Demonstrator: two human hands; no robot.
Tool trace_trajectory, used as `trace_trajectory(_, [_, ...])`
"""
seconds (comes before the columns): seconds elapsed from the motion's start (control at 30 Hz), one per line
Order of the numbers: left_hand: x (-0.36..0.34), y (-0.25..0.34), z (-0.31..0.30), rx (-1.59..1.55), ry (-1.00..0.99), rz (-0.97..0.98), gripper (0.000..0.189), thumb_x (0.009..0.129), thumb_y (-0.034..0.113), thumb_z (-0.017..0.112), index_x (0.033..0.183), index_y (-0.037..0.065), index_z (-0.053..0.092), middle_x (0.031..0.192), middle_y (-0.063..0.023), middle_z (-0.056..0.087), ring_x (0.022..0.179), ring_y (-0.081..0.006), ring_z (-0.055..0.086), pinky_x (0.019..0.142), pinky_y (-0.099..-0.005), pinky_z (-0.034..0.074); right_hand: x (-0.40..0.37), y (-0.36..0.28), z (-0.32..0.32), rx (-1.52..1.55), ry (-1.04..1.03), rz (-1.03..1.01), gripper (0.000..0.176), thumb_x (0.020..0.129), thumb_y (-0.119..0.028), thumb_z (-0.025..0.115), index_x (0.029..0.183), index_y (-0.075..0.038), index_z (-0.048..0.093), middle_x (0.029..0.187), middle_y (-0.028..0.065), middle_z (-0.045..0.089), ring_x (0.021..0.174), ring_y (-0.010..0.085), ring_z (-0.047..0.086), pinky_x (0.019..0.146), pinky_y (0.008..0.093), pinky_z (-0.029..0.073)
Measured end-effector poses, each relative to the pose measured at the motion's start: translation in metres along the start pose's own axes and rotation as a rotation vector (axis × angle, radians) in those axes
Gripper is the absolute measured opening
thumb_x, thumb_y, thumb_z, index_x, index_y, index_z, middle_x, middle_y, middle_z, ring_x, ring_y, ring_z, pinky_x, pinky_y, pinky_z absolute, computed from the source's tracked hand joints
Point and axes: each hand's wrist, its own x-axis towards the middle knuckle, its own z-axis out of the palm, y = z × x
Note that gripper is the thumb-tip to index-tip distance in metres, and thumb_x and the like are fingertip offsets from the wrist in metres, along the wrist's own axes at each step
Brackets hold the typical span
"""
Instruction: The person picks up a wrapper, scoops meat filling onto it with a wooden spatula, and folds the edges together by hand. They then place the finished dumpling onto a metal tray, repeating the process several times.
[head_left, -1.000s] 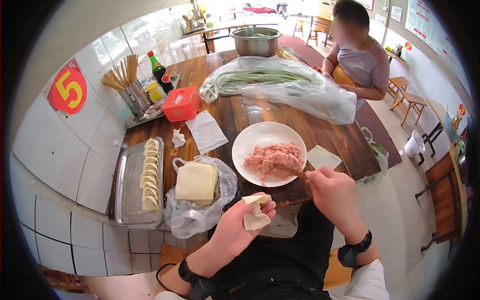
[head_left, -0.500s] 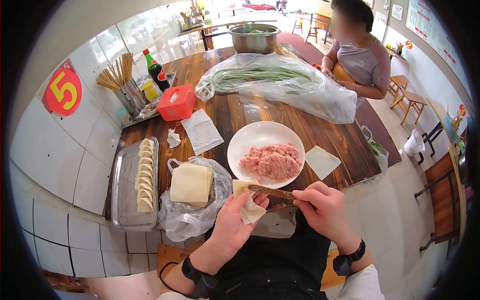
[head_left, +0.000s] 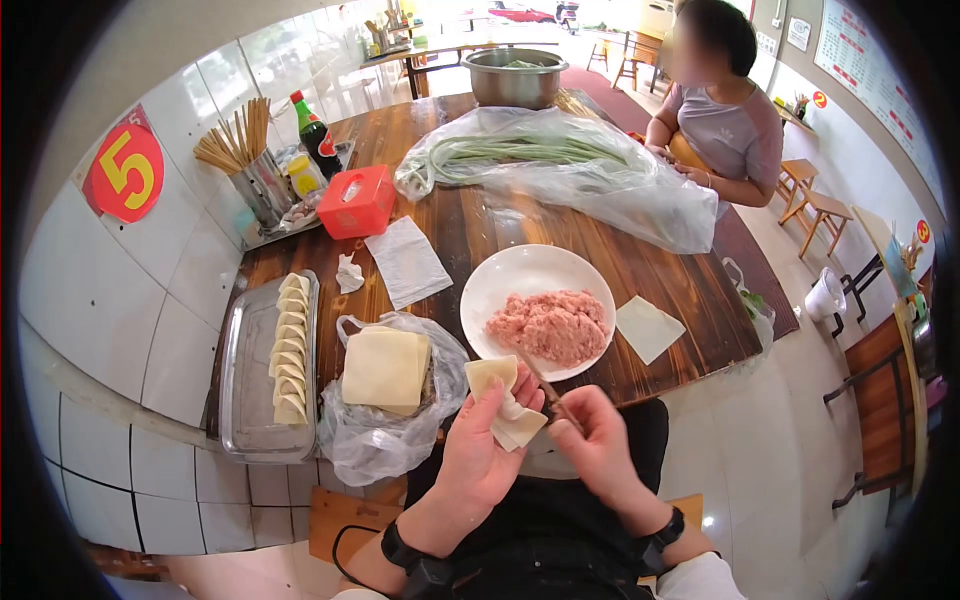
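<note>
My left hand [head_left: 474, 462] is closed on a pale, partly folded wonton wrapper [head_left: 517, 424]; any filling inside is hidden. My right hand [head_left: 602, 448] grips a flat brown wooden stick [head_left: 540, 379], its tip slanting up toward the plate rim beside the wrapper. Just beyond both hands stands a white plate [head_left: 487, 283] with pink minced meat [head_left: 550, 325] heaped on it. A stack of square wrappers [head_left: 383, 368] lies on a plastic bag [head_left: 368, 447] left of my left hand. Folded wontons [head_left: 290, 352] stand in a row in a metal tray [head_left: 246, 405].
A single wrapper [head_left: 650, 329] lies right of the plate. Farther back are a red tissue box [head_left: 356, 201], bagged green stalks [head_left: 540, 150], a metal pot [head_left: 513, 80], chopsticks [head_left: 235, 147] and a sauce bottle [head_left: 318, 140]. Another person [head_left: 725, 125] sits across the table [head_left: 470, 222].
My right hand has drawn lower and left, and the stick now stands steeper, its tip off the wrapper. The wrapper in my left hand looks more folded together.
</note>
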Motion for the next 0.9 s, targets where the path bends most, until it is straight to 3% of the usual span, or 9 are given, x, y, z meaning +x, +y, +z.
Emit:
trace_trajectory(0.2, [-0.006,-0.004,0.003,0.002,0.04,0.127,0.027,0.103,0.017,0.057,0.126,0.003,0.056,0.123,-0.01,0.064,0.117,-0.0194,0.061,0.105,-0.0365,0.048,-0.003,-0.004,0.033,0.124,0.065,-0.013,0.016,0.088,-0.01,0.077,0.091,-0.006,0.062,0.076,-0.0095,0.055,0.063,-0.0027,0.039,0.054,0.0168,0.029])
trace_trajectory(0.33, [-0.009,-0.003,-0.001,0.081,0.032,0.154,0.025,0.102,0.018,0.058,0.122,0.003,0.058,0.121,-0.0087,0.065,0.114,-0.0192,0.062,0.103,-0.0373,0.05,-0.003,-0.006,0.026,0.055,0.066,-0.021,0.014,0.089,-0.009,0.077,0.092,-0.006,0.064,0.077,-0.0099,0.056,0.064,-0.0035,0.038,0.054,0.0164,0.029])
trace_trajectory(0.43, [-0.009,-0.004,-0.004,0.193,0.025,0.217,0.02,0.102,0.015,0.058,0.117,0.002,0.061,0.117,-0.0095,0.067,0.108,-0.0184,0.065,0.098,-0.0356,0.052,0.005,-0.016,0.021,0.017,0.057,-0.071,0.012,0.086,-0.005,0.077,0.093,-0.005,0.067,0.08,-0.0057,0.06,0.064,0.0007,0.047,0.055,0.0183,0.036])
trace_trajectory(0.5, [-0.008,-0.006,-0.009,0.272,-0.004,0.266,0.018,0.101,0.013,0.058,0.114,0.001,0.062,0.115,-0.01,0.068,0.105,-0.018,0.066,0.096,-0.0346,0.053,0.016,-0.024,0.018,-0.317,0.042,-0.41,0.013,0.083,-0.001,0.076,0.094,-0.004,0.069,0.083,0.0007,0.064,0.065,0.009,0.058,0.059,0.0226,0.045])
trace_trajectory(0.53, [-0.008,-0.007,-0.011,0.327,-0.015,0.286,0.018,0.101,0.012,0.059,0.114,0.0,0.063,0.113,-0.0099,0.069,0.103,-0.017,0.066,0.094,-0.0328,0.053,0.021,-0.026,0.017,-0.372,0.041,-0.51,0.019,0.078,0.004,0.074,0.095,-0.004,0.071,0.084,0.0069,0.064,0.067,0.0193,0.065,0.062,0.027,0.051])
trace_trajectory(0.77, [-0.01,-0.004,-0.014,0.639,-0.109,0.432,0.023,0.098,0.001,0.059,0.12,-0.004,0.064,0.109,-0.0068,0.069,0.099,-0.0085,0.063,0.088,-0.0244,0.051,0.042,-0.054,0.008,-0.697,-0.121,-0.728,0.025,0.071,0.0,0.074,0.093,-0.012,0.071,0.083,0.0037,0.064,0.066,0.0238,0.066,0.056,0.0312,0.053])
trace_trajectory(0.9, [-0.01,-0.002,-0.009,0.716,-0.12,0.461,0.023,0.097,-0.001,0.059,0.12,-0.004,0.065,0.11,-0.0071,0.069,0.101,-0.0095,0.063,0.091,-0.0254,0.051,0.048,-0.056,0.005,-0.797,-0.129,-0.766,0.024,0.072,-0.003,0.075,0.093,-0.015,0.072,0.083,0.0004,0.065,0.065,0.0224,0.066,0.056,0.0315,0.053])
